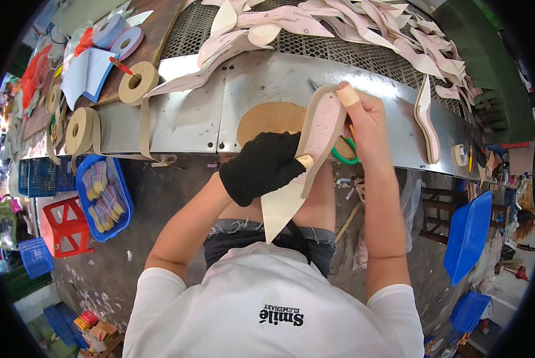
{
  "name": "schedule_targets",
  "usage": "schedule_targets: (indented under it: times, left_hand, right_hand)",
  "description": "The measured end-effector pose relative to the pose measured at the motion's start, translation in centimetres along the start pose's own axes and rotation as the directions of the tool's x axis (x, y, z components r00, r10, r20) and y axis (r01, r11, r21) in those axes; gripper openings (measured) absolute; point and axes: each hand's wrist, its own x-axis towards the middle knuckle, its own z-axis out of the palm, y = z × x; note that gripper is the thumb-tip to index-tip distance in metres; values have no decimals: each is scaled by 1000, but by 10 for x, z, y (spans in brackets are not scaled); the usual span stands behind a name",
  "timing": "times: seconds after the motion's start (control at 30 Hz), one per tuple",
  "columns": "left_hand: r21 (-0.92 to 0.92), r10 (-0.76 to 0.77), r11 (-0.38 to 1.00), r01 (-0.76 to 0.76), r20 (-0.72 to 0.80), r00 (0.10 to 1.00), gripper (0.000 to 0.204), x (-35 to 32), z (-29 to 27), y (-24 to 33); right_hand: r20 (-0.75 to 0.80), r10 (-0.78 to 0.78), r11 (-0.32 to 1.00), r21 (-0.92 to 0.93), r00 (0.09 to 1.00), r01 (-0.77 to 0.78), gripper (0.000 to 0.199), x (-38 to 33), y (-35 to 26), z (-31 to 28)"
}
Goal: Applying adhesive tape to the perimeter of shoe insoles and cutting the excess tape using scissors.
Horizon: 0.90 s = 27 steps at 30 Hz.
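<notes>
A pink-and-beige shoe insole (322, 122) is held upright between both hands above my lap. My left hand (261, 170), in a black glove with a taped thumb, is closed around its lower left side. A pointed cream flap (280, 206) hangs from the insole's lower end. My right hand (366, 119), bare with tape on the thumb, pinches the upper right edge. Green-handled scissors (346, 156) hang at that hand's fingers, partly hidden behind the insole; a grey metal tip shows beyond it. Behind the left hand, a brown oval pad (270, 119) lies on the metal table edge.
The metal table (190, 122) runs across in front of me. Many pink-and-cream insole pieces (285, 21) lie on its mesh top. Tape rolls (138, 82) stand at the left. A blue basket (105, 197), a red stool (65, 227) and a blue tray (467, 237) flank me.
</notes>
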Motion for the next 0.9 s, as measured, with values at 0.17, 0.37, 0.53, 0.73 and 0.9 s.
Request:
schedule_targets:
  times: [0.17,0.37,0.53,0.73,0.9]
  left_hand:
    - [-23,-113,993,116,124,986,26,7,-10,10]
    - [-87,-67,994,70,31,997,27,-2,4,-4]
    - [-207,-111,968,145,167,980,36,0,3,0]
    - [-839,-256,249,484,425,868,56,8,13,15]
    - [-679,-405,612,405,170,898,56,2,1,-1]
  right_hand:
    - [75,-176,933,-304,981,191,32,10,-6,-8]
    - [182,-255,741,-595,950,312,57,-2,-23,12]
    - [371,237,965,-195,898,-174,58,27,-13,-15]
    - [191,-69,978,206,979,28,27,9,-8,-8]
    - [-29,26,1000,6,999,-26,21,26,9,-11]
